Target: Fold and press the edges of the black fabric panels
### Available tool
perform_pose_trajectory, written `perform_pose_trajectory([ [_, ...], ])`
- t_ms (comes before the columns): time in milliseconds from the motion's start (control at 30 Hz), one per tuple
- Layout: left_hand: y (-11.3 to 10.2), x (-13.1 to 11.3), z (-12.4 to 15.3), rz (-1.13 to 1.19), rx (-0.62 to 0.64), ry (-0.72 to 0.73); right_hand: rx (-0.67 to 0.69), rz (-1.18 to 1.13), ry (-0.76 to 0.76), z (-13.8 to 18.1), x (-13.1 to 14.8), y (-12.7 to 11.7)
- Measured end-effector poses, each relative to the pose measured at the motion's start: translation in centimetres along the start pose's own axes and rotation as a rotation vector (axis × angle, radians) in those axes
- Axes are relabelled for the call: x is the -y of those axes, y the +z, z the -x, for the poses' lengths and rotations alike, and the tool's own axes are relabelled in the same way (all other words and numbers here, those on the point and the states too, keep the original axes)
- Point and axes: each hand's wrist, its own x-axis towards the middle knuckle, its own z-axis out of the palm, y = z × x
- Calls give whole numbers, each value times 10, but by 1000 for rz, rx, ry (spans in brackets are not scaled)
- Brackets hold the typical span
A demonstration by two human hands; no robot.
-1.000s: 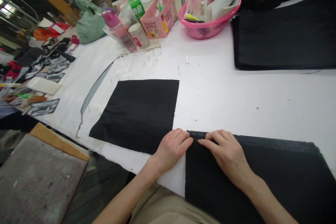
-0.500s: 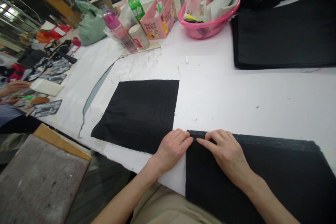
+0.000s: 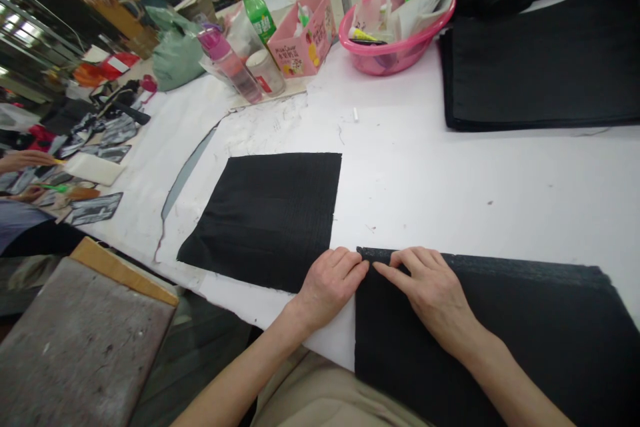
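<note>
A large black fabric piece (image 3: 530,340) lies along the near edge of the table, with a dull greyish strip (image 3: 530,271) running along its far edge. At the left end of that strip, my left hand (image 3: 326,285) is closed, thumb and fingertips pinching the corner. Just to the right, my right hand (image 3: 434,288) bends its fingers onto the same strip, thumb and fingers gripping the edge. A small gap separates the two sets of fingertips. Beyond my left hand, a separate black fabric panel (image 3: 270,213) lies flat.
A stack of black fabric (image 3: 540,67) sits at the back right beside a pink basin (image 3: 395,57). A pink box (image 3: 303,40), green bottle (image 3: 255,10) and purple-capped bottle (image 3: 233,67) stand at the back. A stool (image 3: 85,340) is at lower left; another person's hand (image 3: 27,160) shows at far left.
My hands keep nearly the same grip on the black fabric's edge. The view has shifted slightly, and the other person's hand at far left has moved a little.
</note>
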Motion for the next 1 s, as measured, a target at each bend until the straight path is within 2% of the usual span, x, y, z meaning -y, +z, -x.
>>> perform_pose_trajectory([
  [467, -4, -3, 7, -96, 10, 21, -3, 78, -15, -3, 3, -1],
  [667, -12, -8, 11, -100, -2, -63, -12, 93, -22, -3, 5, -1],
  [833, -12, -19, 8, -26, -79, -163, 5, 97, -15, -2, 5, -1],
  [1000, 0, -33, 6, -44, -14, -158, 22, 106, -2, -3, 7, -2],
])
